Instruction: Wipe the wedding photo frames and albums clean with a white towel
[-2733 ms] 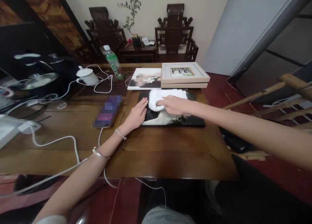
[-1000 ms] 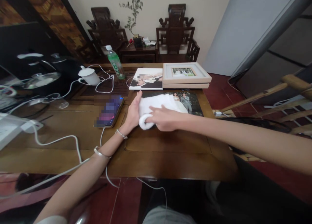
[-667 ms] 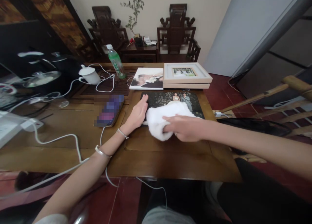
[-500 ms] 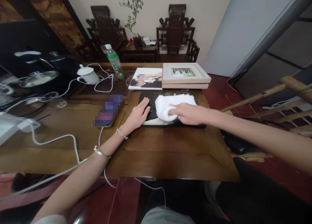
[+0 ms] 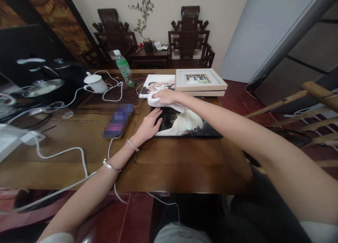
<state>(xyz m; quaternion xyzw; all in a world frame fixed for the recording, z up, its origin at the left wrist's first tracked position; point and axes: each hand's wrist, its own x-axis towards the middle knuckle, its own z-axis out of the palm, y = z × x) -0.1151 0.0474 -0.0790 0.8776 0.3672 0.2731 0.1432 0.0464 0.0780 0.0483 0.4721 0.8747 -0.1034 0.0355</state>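
A dark photo panel (image 5: 190, 125) with a white gown in its picture lies flat on the wooden table (image 5: 182, 176). My left hand (image 5: 150, 125) rests on the panel's left edge, fingers stretched out, holding nothing. My right hand (image 5: 169, 96) grips a white cloth (image 5: 155, 100) at the panel's upper left corner, and the forearm crosses over the panel's right part. Just behind are a white-bordered photo print (image 5: 155, 81) and a stack of pale wooden frames (image 5: 202, 81).
A phone (image 5: 117, 123) with a cable lies left of my left hand. Farther back stand a green-labelled bottle (image 5: 124, 68) and a white lidded cup (image 5: 95, 82). White cables run over the table's left side, near a dark pot (image 5: 44, 91).
My right hand has moved left and away from me with the cloth, from the panel's middle to its upper left corner. More of the panel's picture shows. My left hand has stayed put.
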